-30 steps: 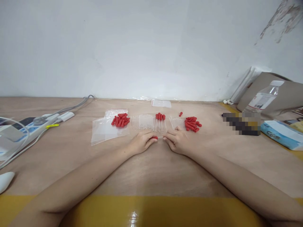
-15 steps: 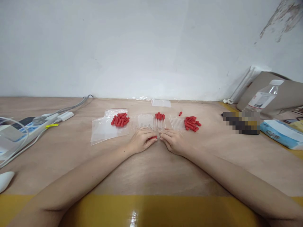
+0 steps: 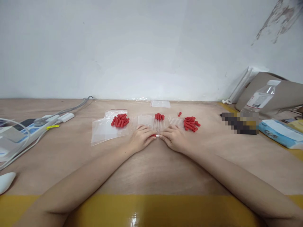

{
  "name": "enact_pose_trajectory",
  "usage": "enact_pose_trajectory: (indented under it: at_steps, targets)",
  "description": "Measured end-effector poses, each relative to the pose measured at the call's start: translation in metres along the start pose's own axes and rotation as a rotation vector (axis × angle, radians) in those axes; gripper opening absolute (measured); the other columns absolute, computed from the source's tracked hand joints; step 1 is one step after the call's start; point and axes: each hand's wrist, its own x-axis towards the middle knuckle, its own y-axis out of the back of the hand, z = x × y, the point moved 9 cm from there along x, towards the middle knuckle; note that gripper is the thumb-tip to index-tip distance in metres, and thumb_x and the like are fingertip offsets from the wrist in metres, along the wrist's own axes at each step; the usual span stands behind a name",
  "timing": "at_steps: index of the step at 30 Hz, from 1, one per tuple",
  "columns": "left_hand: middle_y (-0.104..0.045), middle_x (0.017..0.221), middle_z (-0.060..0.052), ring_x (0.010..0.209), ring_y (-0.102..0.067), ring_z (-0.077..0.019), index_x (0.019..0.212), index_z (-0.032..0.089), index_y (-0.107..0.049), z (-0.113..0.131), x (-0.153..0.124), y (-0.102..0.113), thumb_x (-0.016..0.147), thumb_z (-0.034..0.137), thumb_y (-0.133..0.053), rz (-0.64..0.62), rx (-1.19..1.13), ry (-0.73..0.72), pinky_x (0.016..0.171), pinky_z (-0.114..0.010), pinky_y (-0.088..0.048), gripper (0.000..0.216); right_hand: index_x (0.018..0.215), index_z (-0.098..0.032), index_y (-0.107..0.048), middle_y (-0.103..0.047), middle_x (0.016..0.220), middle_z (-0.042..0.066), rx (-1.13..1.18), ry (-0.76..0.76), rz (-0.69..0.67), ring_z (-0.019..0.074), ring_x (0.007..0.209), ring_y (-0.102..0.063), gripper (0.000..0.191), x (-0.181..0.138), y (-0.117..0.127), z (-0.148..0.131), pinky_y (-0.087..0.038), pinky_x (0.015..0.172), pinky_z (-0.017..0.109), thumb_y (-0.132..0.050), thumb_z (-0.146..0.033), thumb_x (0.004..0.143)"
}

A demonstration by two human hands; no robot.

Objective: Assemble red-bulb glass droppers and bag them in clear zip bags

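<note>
My left hand [image 3: 143, 138] pinches a red rubber bulb [image 3: 153, 135], most of it hidden by the fingers. Facing it, my right hand [image 3: 172, 138] is closed on a thin clear glass dropper tube [image 3: 158, 136], whose end meets the open end of the bulb. Just beyond the fingers lie several droppers with red bulbs fitted [image 3: 159, 117]. Bare clear tubes [image 3: 145, 120] are lined up on their left, and more tubes [image 3: 177, 121] on their right. One pile of red bulbs [image 3: 120, 120] rests on clear plastic bags [image 3: 100, 134]; another bulb pile [image 3: 191, 123] is at the right.
A single red bulb [image 3: 180, 114] and a small clear bag [image 3: 160, 103] lie near the wall. Left are a power strip [image 3: 26, 135] with cables and a white object [image 3: 7, 182]. At right are a plastic bottle [image 3: 261, 97], a tissue pack [image 3: 279, 133] and a grey bag [image 3: 284, 94].
The bulb and tube now line up straighter between my fingertips, and both hands have shifted very slightly. The piles on the table stay put; the view has moved a little.
</note>
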Motion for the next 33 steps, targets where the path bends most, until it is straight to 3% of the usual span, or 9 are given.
enact_pose_trajectory:
  at_steps: [5, 7, 10, 18, 25, 29, 33]
  targets:
    - [-0.057, 0.105, -0.009, 0.099, -0.051, -0.0229, 0.114, 0.017, -0.049, -0.023, -0.007, 0.004, 0.08, 0.034, -0.055, -0.015, 0.025, 0.224, 0.086, -0.037, -0.04, 0.038, 0.076, -0.018, -0.065, -0.06, 0.082, 0.007, -0.103, -0.44, -0.092, 0.0168, 0.069, -0.054, 0.034, 0.006, 0.012, 0.06, -0.034, 0.056, 0.027, -0.037, -0.035, 0.087]
    - [-0.056, 0.104, -0.009, 0.099, -0.051, -0.023, 0.113, 0.018, -0.049, -0.026, -0.008, 0.0, 0.08, 0.031, -0.054, -0.051, 0.007, 0.246, 0.085, -0.038, -0.04, 0.036, 0.088, -0.018, -0.064, -0.06, 0.09, 0.009, -0.092, -0.617, -0.081, 0.0189, 0.075, -0.056, 0.031, 0.008, 0.012, 0.085, -0.035, 0.057, 0.027, -0.037, -0.033, 0.087]
    - [-0.055, 0.104, -0.008, 0.097, -0.051, -0.0228, 0.11, 0.019, -0.05, -0.027, -0.01, -0.004, 0.08, 0.028, -0.053, -0.077, -0.017, 0.244, 0.085, -0.038, -0.041, 0.031, 0.102, -0.015, -0.058, -0.06, 0.098, 0.012, -0.083, -0.764, -0.061, 0.0235, 0.087, -0.056, 0.029, 0.014, 0.002, 0.104, -0.039, 0.065, 0.029, -0.039, -0.026, 0.084]
    - [-0.055, 0.1, -0.007, 0.093, -0.051, -0.0211, 0.103, 0.019, -0.054, -0.028, -0.011, -0.006, 0.08, 0.028, -0.051, -0.094, -0.036, 0.25, 0.082, -0.036, -0.042, 0.025, 0.087, -0.014, -0.063, -0.063, 0.091, 0.014, -0.041, -0.794, -0.219, 0.0243, 0.084, -0.059, 0.025, 0.021, -0.032, 0.098, -0.042, 0.069, 0.032, -0.041, -0.021, 0.079]
    - [-0.057, 0.097, -0.006, 0.094, -0.049, -0.0223, 0.096, 0.02, -0.058, -0.03, -0.007, 0.002, 0.078, 0.032, -0.054, -0.066, 0.098, 0.294, 0.083, -0.037, -0.037, 0.022, 0.091, -0.023, -0.064, -0.063, 0.096, 0.007, -0.026, -0.923, -0.18, 0.0235, 0.091, -0.057, 0.023, 0.005, -0.016, 0.123, -0.043, 0.069, 0.031, -0.048, -0.031, 0.077]
    - [-0.057, 0.094, -0.007, 0.094, -0.047, -0.0251, 0.092, 0.02, -0.059, -0.058, -0.005, 0.027, 0.078, 0.034, -0.052, 0.004, 0.305, 0.443, 0.08, -0.039, -0.035, 0.021, 0.085, -0.021, -0.065, -0.064, 0.091, 0.008, -0.062, -0.916, -0.261, 0.0251, 0.088, -0.058, 0.026, 0.007, -0.023, 0.121, -0.045, 0.068, 0.034, -0.048, -0.039, 0.077]
    - [-0.055, 0.098, -0.01, 0.098, -0.044, -0.0291, 0.096, 0.018, -0.059, -0.104, -0.013, 0.063, 0.075, 0.033, -0.052, 0.063, 0.504, 0.64, 0.082, -0.042, -0.032, 0.026, 0.089, -0.014, -0.065, -0.063, 0.091, 0.015, -0.194, -0.893, -0.311, 0.0283, 0.089, -0.059, 0.029, 0.015, -0.027, 0.114, -0.045, 0.069, 0.036, -0.047, -0.034, 0.078]
